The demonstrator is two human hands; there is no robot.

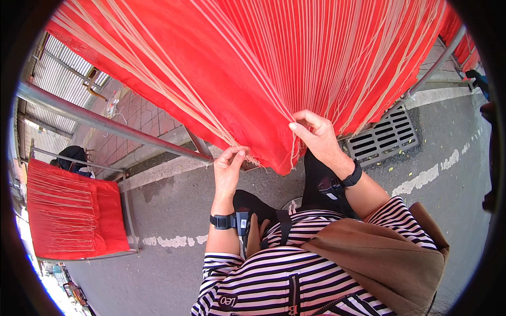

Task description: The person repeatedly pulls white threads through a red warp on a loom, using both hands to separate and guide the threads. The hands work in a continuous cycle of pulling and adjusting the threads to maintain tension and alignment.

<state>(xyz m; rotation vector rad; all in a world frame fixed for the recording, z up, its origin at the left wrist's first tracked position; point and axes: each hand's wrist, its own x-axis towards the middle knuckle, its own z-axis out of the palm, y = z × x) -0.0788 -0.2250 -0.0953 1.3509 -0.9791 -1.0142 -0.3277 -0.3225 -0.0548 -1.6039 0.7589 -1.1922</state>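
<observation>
"How far along does this look?"

"Partway, I'd judge. The red cloth [213, 79] spreads out at 12 o'clock from the person, its near edge hanging by the hands, with pale strings [321, 58] running down it."

"What is each grip doing?"

"The left hand [230, 160] has thumb and fingers pressed together, pinching string ends at the cloth's edge; that bunch fans away toward 11 o'clock. The right hand [320, 138], just over at 2 o'clock from it, seems to pinch more strings where they draw together, thumb against forefinger."

"So what is done?"

"Those two groups are drawn together at their near ends. Toward 1 o'clock the strings lie in uneven clusters; whether those are finished I cannot tell."

"And what is left?"

"Both bunches sit in the fingers, and I see no knot on either, so neither looks fastened. Loose, frayed ends hang below the left hand."

"Anything to compare it with?"

"A second red cloth [112, 210] hangs at 8 o'clock, well apart, its strings in loose rows and untouched by either hand."
</observation>
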